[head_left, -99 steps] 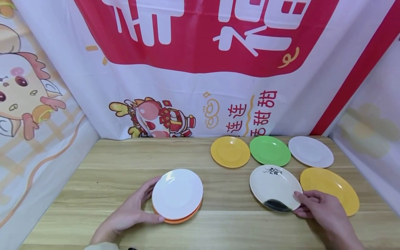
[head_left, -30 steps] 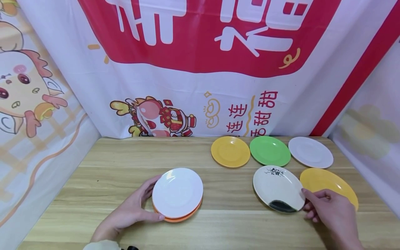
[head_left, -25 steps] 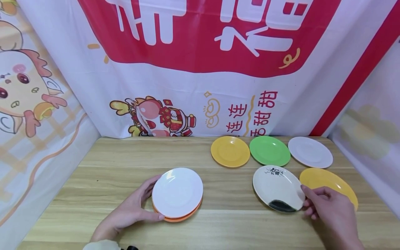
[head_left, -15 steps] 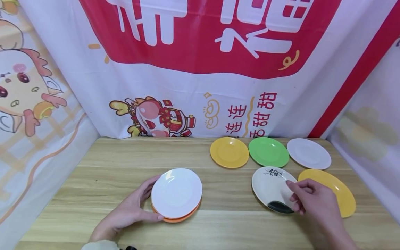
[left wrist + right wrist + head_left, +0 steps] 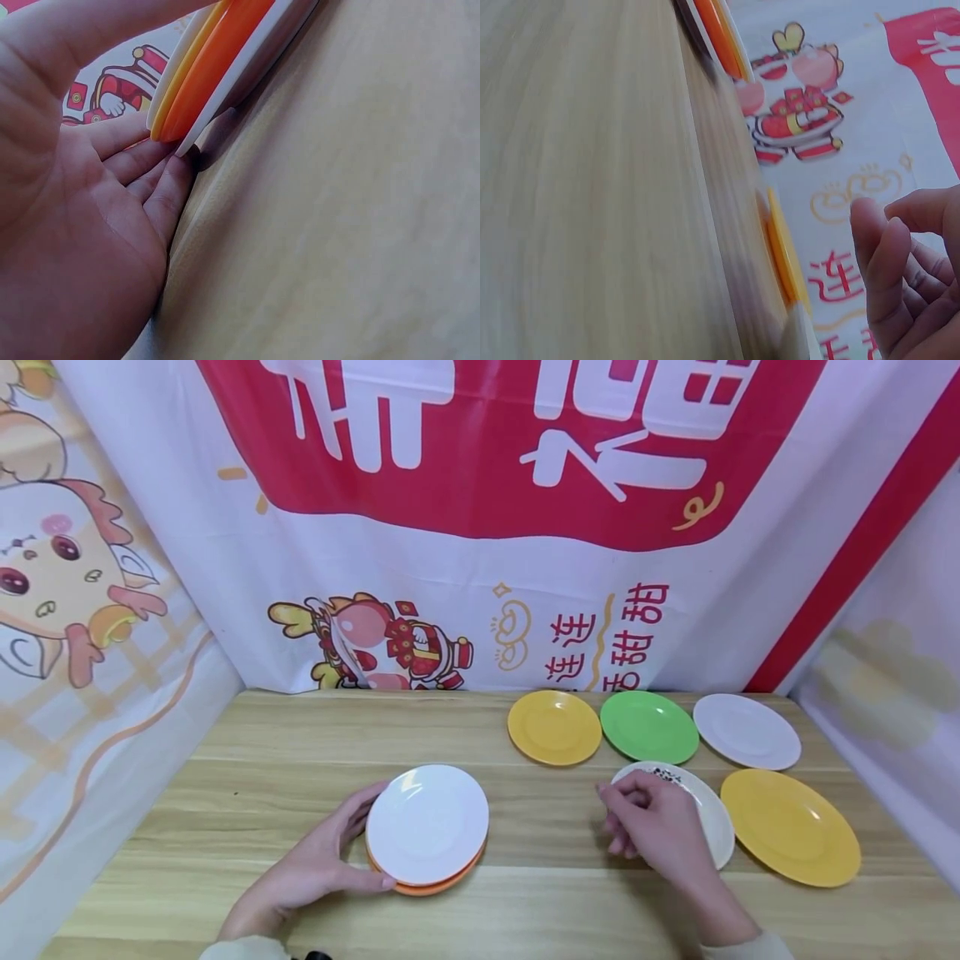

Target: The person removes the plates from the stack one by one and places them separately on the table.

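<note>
My left hand [image 5: 318, 860] holds the rim of a stack of plates, its thumb at the near edge and its fingers round the left side. The top plate [image 5: 427, 825] is white. In the left wrist view a yellow plate, an orange plate [image 5: 217, 64] and a white bottom plate [image 5: 244, 71] show beneath it. My right hand [image 5: 651, 820] hangs over the left part of a cream patterned plate [image 5: 716, 827], hiding much of it. Its fingers [image 5: 889, 262] are loosely bent with nothing between them.
Behind the patterned plate lie a round yellow plate [image 5: 555, 727], a green plate [image 5: 649, 727] and a white plate [image 5: 747, 732]. An oval yellow plate [image 5: 791, 827] lies to its right. Printed cloth [image 5: 480, 568] walls the wooden table [image 5: 300, 735] at the back and sides.
My right hand has let go of the patterned plate's right rim and moved left across it. Earlier that plate shifted slightly right. My left hand and the stack stay put.
</note>
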`<state>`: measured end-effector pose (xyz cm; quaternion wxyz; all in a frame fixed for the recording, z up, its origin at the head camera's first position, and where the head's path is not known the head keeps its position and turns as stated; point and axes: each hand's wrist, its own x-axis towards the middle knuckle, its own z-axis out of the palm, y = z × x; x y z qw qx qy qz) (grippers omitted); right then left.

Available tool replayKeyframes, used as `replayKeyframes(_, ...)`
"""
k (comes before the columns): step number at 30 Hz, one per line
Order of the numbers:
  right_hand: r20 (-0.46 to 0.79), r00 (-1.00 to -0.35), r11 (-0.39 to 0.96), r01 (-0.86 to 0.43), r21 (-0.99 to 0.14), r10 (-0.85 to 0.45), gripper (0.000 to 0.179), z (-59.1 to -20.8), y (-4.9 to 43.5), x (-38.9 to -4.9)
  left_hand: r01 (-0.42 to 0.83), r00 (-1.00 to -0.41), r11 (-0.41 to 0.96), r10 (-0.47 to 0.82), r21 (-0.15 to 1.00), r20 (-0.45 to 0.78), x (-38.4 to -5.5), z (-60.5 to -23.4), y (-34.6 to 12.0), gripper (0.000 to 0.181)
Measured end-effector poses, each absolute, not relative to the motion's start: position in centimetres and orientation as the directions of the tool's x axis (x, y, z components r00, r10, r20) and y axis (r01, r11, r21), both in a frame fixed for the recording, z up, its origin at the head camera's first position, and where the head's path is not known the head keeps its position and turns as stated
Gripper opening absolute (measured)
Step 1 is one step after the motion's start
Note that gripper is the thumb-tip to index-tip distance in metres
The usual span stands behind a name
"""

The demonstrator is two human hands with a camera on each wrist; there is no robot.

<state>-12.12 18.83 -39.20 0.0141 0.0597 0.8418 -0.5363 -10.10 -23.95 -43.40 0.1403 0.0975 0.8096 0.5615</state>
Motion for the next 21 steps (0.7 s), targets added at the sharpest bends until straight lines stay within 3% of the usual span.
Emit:
replayKeyframes(10, -0.054, -0.998, 0.367, 0.035, -0.929, -0.039, 0.014, -40.1, 12.9, -12.3, 0.003, -0.942, 0.344, 0.315, 0.939, -0.113, -10.1, -43.4, -24.0, 0.116)
replayKeyframes(21, -0.07, -0.982, 0.328, 0.008, -0.945, -0.177, 0.027, -41.5, 9.0, -12.0, 0.009, -0.942, 0.341, 0.318, 0.94, -0.106, -10.1, -43.5, -24.0, 0.116)
